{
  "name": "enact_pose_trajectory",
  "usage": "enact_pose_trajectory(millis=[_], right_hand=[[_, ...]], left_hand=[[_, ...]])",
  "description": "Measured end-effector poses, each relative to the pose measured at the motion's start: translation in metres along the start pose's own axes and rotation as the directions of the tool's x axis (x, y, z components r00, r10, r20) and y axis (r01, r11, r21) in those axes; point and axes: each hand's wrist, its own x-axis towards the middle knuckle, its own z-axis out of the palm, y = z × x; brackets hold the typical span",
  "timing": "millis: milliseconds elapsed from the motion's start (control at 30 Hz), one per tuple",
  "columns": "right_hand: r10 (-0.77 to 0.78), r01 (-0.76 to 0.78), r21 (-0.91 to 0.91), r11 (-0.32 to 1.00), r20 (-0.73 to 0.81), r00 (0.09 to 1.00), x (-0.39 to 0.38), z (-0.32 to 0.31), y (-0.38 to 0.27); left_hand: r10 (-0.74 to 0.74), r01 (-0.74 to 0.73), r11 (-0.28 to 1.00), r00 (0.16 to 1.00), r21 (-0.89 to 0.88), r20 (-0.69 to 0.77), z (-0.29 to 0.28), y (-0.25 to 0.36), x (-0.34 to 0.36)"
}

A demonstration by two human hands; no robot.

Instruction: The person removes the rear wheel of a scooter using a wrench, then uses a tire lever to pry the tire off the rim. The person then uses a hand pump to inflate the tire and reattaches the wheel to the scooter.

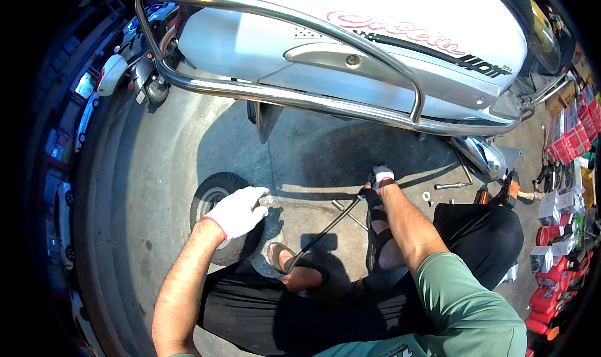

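Observation:
My left hand [241,213], in a white glove with a red cuff, is held over a small wheel with a black tyre [210,188]. Its fingers are apart and nothing is in them. Down near the ground to the right, my gloved right hand [381,174] is closed at the end of a black hose [325,230]. The hose runs up to it from beside my left foot. Most of the right fingers are hidden, and so is whatever tip the hose has. Above both hands stands a white scooter [250,41] with a chrome side guard rail [282,94].
A metal rod tool [350,214] lies between my sandalled feet. Right of my right hand lie a socket wrench [454,185], a white ring [427,196] and an orange-and-black power tool [511,188]. Boxes [573,132] and red containers [548,291] line the right side.

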Motion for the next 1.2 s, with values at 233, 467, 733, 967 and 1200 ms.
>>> enact_pose_trajectory(millis=[233, 467, 733, 967, 1200], right_hand=[[-0.238, 0.342, 0.421, 0.84, -0.28, 0.93, -0.047, 0.027, -0.102], [-0.297, 0.332, 0.569, 0.752, -0.158, 0.942, -0.018, 0.018, -0.209], [-0.216, 0.06, 0.719, 0.693, 0.128, 0.968, -0.042, 0.011, -0.23], [-0.204, 0.226, 0.55, 0.804, -0.102, 0.974, -0.031, 0.01, -0.225], [-0.266, 0.326, 0.54, 0.776, -0.188, 0.945, -0.048, 0.017, -0.228]], left_hand=[[-0.148, 0.159, 0.986, 0.975, -0.057, 0.163, 0.005, -0.029, -0.022], [-0.008, 0.024, 0.976, 0.997, -0.216, 0.075, 0.005, -0.038, -0.008], [-0.06, 0.084, 0.954, 0.994, -0.288, 0.09, 0.001, -0.058, -0.018], [-0.036, 0.061, 0.938, 0.996, -0.34, 0.078, -0.002, -0.063, -0.016], [-0.042, 0.052, 0.947, 0.998, -0.317, 0.036, -0.006, -0.067, -0.014]])
